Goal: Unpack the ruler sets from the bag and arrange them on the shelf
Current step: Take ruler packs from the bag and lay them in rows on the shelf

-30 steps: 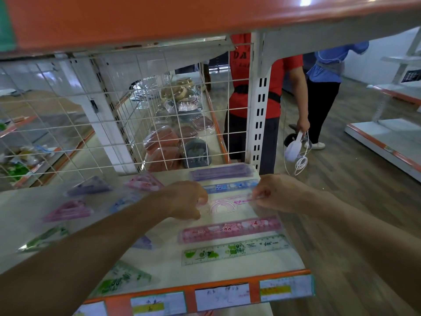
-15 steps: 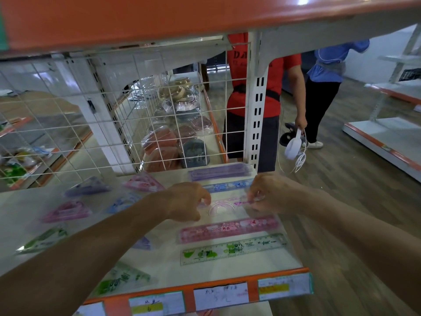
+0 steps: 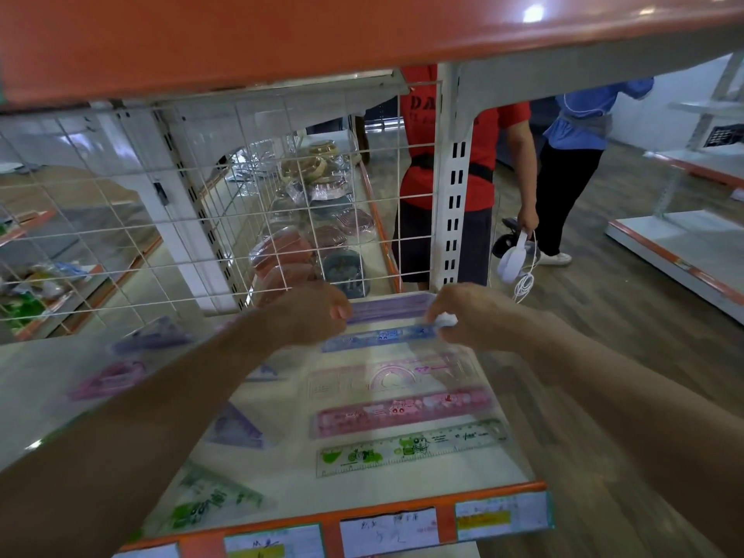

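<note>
Legible writing is limited: the red shirt (image 3: pixel 487 163) of a person standing behind the unit shows the letters "DA", the rest hidden by the white slotted post (image 3: pixel 453 203). The price labels (image 3: pixel 388 531) on the orange front strip carry handwriting and yellow bands, too blurred to read, and the small print on the green ruler (image 3: pixel 410 447) is likewise unreadable. Five long rulers lie in a column on the cream shelf (image 3: pixel 402 489), front to back: green, pink ruler (image 3: pixel 402 410), clear ruler (image 3: pixel 390 376) with a pink arch, blue ruler (image 3: pixel 378 338), purple ruler (image 3: pixel 388 306). Set squares (image 3: pixel 237 428) in purple, pink and green lie to their left. The right hand (image 3: pixel 463 316) pinches the right end of the blue ruler with narrowed fingertips. The left hand (image 3: pixel 318 316) is curled at the left ends of the blue and purple rulers; whether it grips either cannot be told through the blur. A white wire grid (image 3: pixel 201 219) backs the shelf, with wrapped bowls (image 3: pixel 282 251) on the unit beyond. An orange-edged upper shelf (image 3: pixel 362 34) overhangs. The floor (image 3: pixel 604 356) is wood plank. The person in red holds a white corded device (image 3: pixel 511 259); a second person in a blue top (image 3: pixel 579 126) stands further back.
</note>
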`<state>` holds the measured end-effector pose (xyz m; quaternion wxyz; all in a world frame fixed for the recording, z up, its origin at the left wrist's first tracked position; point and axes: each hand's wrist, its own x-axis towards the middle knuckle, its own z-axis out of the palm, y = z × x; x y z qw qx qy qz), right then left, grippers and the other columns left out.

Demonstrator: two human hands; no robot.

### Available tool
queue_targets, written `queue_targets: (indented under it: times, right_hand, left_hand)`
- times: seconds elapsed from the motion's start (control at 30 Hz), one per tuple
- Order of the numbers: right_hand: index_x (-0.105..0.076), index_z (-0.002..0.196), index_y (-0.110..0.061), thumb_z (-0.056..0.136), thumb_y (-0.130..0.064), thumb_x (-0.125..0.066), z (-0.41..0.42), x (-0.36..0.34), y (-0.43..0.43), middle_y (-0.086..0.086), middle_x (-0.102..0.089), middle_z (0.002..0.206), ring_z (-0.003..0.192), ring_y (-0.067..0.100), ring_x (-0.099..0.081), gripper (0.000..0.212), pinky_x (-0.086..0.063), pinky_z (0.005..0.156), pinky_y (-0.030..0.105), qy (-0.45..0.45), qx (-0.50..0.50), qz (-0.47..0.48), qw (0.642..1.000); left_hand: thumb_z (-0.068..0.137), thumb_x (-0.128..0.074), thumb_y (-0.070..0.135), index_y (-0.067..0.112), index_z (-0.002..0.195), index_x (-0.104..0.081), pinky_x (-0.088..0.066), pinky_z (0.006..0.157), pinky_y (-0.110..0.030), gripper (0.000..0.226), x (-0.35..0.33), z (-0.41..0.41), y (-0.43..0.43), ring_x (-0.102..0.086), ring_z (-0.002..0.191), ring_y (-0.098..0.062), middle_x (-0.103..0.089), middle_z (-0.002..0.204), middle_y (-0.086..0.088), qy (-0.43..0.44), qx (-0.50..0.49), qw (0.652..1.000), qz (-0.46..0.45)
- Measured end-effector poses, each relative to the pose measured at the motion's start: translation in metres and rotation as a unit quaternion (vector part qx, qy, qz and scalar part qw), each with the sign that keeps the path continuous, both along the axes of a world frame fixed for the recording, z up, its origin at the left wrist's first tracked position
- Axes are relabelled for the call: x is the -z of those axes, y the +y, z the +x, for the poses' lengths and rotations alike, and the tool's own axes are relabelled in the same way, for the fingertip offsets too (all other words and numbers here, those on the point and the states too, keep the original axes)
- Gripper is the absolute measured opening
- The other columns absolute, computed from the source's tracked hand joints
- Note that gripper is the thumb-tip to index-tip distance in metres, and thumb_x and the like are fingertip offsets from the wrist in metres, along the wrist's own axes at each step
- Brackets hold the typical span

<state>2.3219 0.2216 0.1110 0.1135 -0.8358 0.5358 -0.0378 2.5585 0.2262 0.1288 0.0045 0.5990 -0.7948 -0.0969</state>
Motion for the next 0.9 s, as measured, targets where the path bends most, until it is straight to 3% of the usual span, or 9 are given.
queue_targets:
  times: [0.13,0.27,0.33,0.57,0.9]
  right_hand:
    - [-0.066,0.116,-0.025,0.088,-0.015,-0.055,0.012,0.006,-0.01,-0.003,-0.063,0.115,0.104,0.017,-0.058,0.031,-0.049,0.086,0.029,0.017,-0.004,0.0,1.0]
    - [-0.069,0.111,-0.023,0.091,-0.018,-0.054,0.018,0.013,-0.014,0.0,-0.066,0.104,0.094,0.019,-0.061,0.025,-0.052,0.08,0.029,0.048,-0.025,-0.004,0.999]
    - [-0.07,0.109,-0.022,0.092,-0.018,-0.053,0.019,0.016,-0.016,0.0,-0.066,0.1,0.089,0.018,-0.061,0.024,-0.051,0.076,0.027,0.06,-0.033,-0.012,0.998]
    - [-0.071,0.109,-0.019,0.09,-0.018,-0.055,0.02,0.018,-0.021,0.001,-0.067,0.105,0.093,0.018,-0.062,0.024,-0.052,0.081,0.027,0.052,-0.034,-0.022,0.998]
    - [-0.068,0.109,-0.021,0.087,-0.015,-0.059,0.019,0.013,-0.016,-0.005,-0.064,0.108,0.098,0.016,-0.059,0.025,-0.049,0.084,0.026,0.057,-0.046,0.028,0.997]
  left_hand:
    - [0.09,-0.053,0.018,0.022,0.11,-0.071,-0.038,0.104,-0.031,0.027,-0.005,0.002,-0.015,-0.055,0.116,-0.018,-0.064,0.122,0.002,-0.035,-0.017,0.999,-0.032]
    - [0.089,-0.058,0.019,0.017,0.119,-0.063,-0.041,0.091,-0.024,0.031,0.01,-0.004,-0.015,-0.054,0.115,-0.02,-0.059,0.125,-0.001,-0.07,-0.012,0.997,0.022]
    - [0.087,-0.06,0.02,0.016,0.121,-0.061,-0.042,0.091,-0.024,0.035,0.018,-0.007,-0.013,-0.055,0.113,-0.02,-0.058,0.124,-0.001,-0.075,-0.004,0.997,0.02]
    - [0.09,-0.052,0.017,0.011,0.116,-0.066,-0.047,0.093,-0.029,0.031,0.032,-0.009,-0.012,-0.058,0.11,-0.024,-0.063,0.12,-0.006,-0.13,0.032,0.991,-0.023]
    - [0.089,-0.055,0.021,0.014,0.113,-0.067,-0.049,0.092,-0.032,0.028,0.03,-0.006,-0.008,-0.061,0.102,-0.018,-0.067,0.112,-0.003,-0.131,0.05,0.99,0.015]
